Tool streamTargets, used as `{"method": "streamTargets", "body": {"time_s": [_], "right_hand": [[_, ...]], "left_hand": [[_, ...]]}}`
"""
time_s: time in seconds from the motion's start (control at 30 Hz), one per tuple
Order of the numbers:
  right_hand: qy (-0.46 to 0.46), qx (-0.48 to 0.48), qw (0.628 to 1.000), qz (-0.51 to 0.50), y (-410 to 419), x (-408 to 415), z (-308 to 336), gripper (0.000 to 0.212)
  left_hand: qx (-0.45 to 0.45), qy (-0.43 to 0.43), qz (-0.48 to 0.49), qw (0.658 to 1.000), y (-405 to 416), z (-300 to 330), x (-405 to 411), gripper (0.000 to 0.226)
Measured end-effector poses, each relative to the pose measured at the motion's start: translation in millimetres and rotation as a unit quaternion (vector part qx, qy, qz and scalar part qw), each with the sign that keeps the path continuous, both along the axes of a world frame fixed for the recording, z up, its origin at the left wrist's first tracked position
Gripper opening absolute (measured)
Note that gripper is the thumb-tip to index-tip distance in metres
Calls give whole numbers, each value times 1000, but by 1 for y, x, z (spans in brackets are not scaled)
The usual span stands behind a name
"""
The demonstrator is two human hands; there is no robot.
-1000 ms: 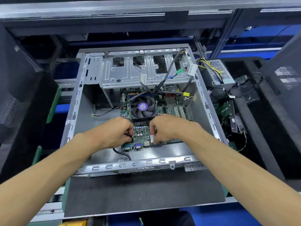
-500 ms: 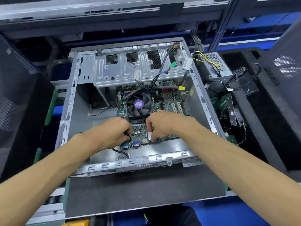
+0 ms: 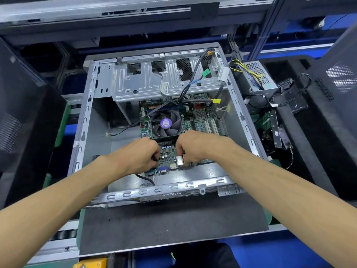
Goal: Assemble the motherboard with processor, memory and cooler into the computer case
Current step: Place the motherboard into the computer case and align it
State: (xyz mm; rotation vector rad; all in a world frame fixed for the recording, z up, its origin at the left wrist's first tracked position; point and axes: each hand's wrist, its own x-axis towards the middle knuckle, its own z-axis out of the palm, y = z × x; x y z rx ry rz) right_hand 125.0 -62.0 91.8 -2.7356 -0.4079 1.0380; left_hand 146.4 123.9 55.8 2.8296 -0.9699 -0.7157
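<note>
Dark mat [image 3: 164, 229] under open case [image 3: 239, 113] — left hand [image 3: 139, 157] and right hand [image 3: 195, 147] both curled, gripping motherboard [image 3: 168, 157] near edge.

Bright, even light falls from overhead, glinting on the case [image 3: 123, 194] rim and the drive cage [image 3: 146, 80]. Shadows are soft and short; the surrounding bins stay dark. Wide-angle distortion bends straight edges toward the corners. The centre is sharp, while the forearms nearest the lens look slightly soft.
</note>
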Motion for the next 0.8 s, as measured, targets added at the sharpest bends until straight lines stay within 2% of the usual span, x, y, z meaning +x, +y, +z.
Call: {"method": "streamTargets", "body": {"time_s": [0.13, 0.27, 0.53, 0.67, 0.8], "right_hand": [[-1, 4, 1000, -4, -1, -1, 0, 33], [10, 17, 1000, -16, -3, -1, -3, 31], [13, 7, 1000, -9, -2, 1, -6, 28], [7, -2, 1000, -5, -1, 1, -5, 25], [5, -2, 1000, -12, 0, 0, -5, 27]], "left_hand": [[-2, -2, 8, 1000, -1, 1, -1, 21], [-3, 4, -10, 1000, 3, 0, -3, 4], [21, -26, -15, 999, -1, -2, -1, 3], [37, -35, -29, 998, -4, -5, -2, 23], [29, -35, -21, 999, -1, -7, -2, 30]]}}
